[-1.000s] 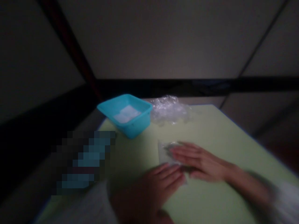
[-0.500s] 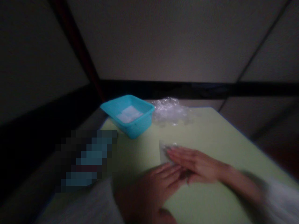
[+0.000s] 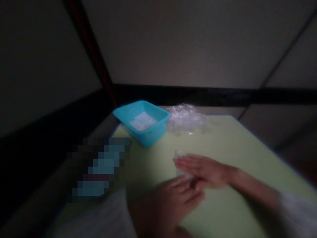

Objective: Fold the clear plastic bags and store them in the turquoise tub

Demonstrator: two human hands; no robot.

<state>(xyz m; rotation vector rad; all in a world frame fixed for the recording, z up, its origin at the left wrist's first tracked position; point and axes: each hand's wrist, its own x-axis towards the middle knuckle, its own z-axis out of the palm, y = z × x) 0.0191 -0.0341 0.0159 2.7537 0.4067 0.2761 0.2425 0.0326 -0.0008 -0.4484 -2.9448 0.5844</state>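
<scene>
My right hand (image 3: 203,170) lies flat, fingers stretched out and together, pressing on a small clear plastic packet (image 3: 178,155) on the pale green table (image 3: 235,145). Only the packet's far left corner shows past the fingertips. My left hand (image 3: 173,201) rests palm down just in front of it, fingers extended and touching the right hand's near edge. The picture is dim and blurred.
A turquoise plastic tub (image 3: 143,122) with something white inside stands at the table's far left corner. A heap of crumpled clear plastic (image 3: 185,120) lies beside it to the right. A pixelated patch (image 3: 99,168) covers the area left of the table.
My right hand has slid left over the packet, so less of it shows. My left hand has stayed in front of it. The view has drifted slightly.
</scene>
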